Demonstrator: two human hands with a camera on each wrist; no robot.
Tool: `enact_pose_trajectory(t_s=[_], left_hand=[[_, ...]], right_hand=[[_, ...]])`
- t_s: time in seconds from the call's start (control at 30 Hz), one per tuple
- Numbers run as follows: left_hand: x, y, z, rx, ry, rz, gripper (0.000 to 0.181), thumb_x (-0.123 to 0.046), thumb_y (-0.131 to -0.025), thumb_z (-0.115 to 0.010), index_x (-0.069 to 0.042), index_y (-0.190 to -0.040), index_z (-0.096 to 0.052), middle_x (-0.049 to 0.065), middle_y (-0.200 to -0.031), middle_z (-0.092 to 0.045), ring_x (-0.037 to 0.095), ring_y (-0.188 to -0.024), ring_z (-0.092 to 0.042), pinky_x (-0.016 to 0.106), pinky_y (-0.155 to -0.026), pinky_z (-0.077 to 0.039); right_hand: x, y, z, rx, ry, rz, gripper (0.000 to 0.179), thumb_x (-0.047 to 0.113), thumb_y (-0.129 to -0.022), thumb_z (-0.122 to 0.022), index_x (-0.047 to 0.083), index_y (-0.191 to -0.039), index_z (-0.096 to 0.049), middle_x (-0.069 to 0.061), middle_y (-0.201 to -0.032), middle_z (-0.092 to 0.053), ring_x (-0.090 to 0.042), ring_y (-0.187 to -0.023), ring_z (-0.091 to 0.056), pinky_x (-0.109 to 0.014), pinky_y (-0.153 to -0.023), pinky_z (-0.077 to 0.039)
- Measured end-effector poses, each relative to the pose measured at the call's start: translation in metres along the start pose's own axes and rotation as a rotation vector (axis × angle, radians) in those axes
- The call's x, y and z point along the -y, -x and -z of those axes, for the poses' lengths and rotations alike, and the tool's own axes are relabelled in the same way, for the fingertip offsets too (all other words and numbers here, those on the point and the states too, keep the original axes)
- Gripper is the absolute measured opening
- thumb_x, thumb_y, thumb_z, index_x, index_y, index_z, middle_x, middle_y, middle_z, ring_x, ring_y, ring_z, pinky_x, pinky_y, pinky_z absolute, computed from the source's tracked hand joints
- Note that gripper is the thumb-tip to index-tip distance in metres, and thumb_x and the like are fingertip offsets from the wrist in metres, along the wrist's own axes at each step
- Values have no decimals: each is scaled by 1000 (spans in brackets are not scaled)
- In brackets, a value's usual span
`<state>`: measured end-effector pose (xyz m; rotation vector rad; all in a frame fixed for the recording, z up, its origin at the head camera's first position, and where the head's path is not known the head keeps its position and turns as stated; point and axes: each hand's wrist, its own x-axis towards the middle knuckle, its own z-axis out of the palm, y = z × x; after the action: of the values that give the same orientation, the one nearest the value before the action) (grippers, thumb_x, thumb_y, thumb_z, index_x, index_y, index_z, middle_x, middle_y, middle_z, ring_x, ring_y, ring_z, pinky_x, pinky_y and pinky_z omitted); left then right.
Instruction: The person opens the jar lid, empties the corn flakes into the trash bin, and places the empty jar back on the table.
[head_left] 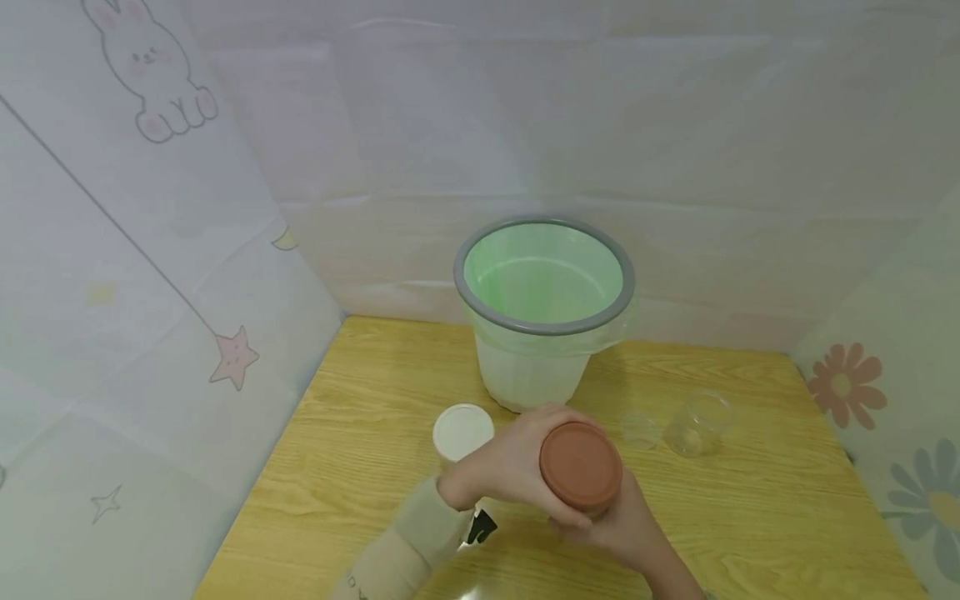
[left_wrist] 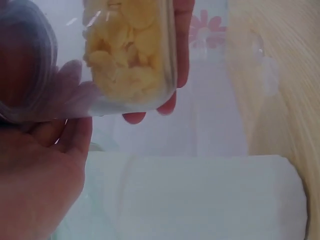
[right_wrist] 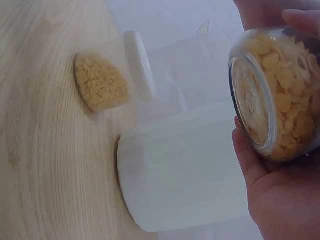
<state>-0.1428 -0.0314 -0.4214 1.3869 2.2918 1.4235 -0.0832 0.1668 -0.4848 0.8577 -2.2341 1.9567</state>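
Both hands hold a clear jar with a reddish-brown lid above the table, in front of the bin. Yellow flakes fill the lower part of the jar, as the wrist views show. My left hand grips the jar around its upper part by the lid. Lower down, my right hand holds the jar's body, its fingers wrapped round the glass near the base. Left of the hands stands another clear jar with a white lid, holding yellow flakes too.
A white bin with a grey rim and a pale green liner stands at the back of the wooden table. To the right are a clear open container and a flat clear disc. Patterned sheets surround the table.
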Motion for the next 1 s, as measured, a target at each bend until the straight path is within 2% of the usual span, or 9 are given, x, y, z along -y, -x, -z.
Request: enact_pose_trajectory(t_s=[0.2,0.43,0.63,0.8,1.0], left_hand=[[4,2,-8,-72,-4,1,87,-30,-59,-101,-18,-135,-58,-13,-126,-58,1,-114,-52,24,-98,-46],[8,5,-15,-129,63,8,86,-26,-61,-100,-24,-135,-57,-11,-128,-57,5,-116,-53,28,-98,-47],[8,7,-15,-146,92,24,85,-24,-62,-100,-25,-136,-56,-9,-129,-57,7,-117,-53,29,-99,-48],[8,8,-18,-160,105,43,86,-24,-61,-100,-26,-135,-56,-11,-129,-56,6,-117,-52,29,-98,-48],[6,4,-28,-297,47,66,88,-31,-63,-99,-20,-137,-52,-9,-129,-56,7,-117,-53,29,-97,-49]], right_hand=[[-1,0,-1,-12,12,-31,68,-4,-74,-88,10,-132,-55,-7,-116,-65,-21,-100,-65,-38,-81,-57],[-1,0,-2,-46,3,-85,71,-3,-73,-90,9,-133,-54,-8,-118,-64,-22,-104,-63,-37,-86,-55],[-3,-1,-3,-36,-26,-74,81,-6,-75,-86,9,-145,-47,-10,-129,-60,-22,-112,-61,-39,-89,-55],[-2,0,-4,-45,-22,-87,82,-6,-76,-86,9,-146,-45,-10,-130,-59,-21,-113,-61,-40,-88,-56],[-6,-5,-7,-193,120,-77,89,-7,-73,-88,7,-148,-42,-4,-133,-56,-13,-116,-57,-34,-89,-54]])
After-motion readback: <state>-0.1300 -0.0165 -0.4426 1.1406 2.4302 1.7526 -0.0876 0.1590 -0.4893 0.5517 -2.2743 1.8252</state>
